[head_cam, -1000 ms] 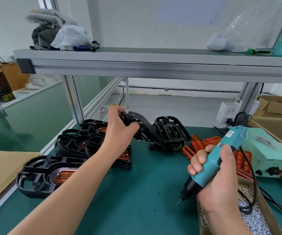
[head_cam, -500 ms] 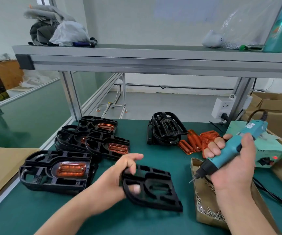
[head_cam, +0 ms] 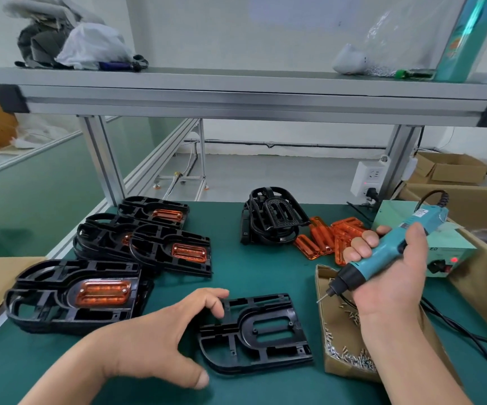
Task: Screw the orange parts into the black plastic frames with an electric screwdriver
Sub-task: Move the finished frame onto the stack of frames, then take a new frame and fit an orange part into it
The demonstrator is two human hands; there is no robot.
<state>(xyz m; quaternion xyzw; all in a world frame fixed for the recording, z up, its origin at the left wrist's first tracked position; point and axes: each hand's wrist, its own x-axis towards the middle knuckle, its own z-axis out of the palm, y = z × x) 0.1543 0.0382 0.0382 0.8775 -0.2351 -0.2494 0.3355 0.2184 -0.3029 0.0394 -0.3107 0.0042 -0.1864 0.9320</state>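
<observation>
Empty black plastic frame (head_cam: 254, 331) flat on green mat (head_cam: 265, 273). Left hand (head_cam: 160, 340) at its 9 o'clock, fingers spread. Right hand (head_cam: 388, 276) fingers clamped round teal electric screwdriver (head_cam: 394, 244), above cardboard screw box (head_cam: 341, 366). Orange plastic parts (head_cam: 324, 235) at 1 o'clock.

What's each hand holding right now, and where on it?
Right hand grips the electric screwdriver around its teal body. Left hand holds nothing, open beside the empty black frame.
</observation>
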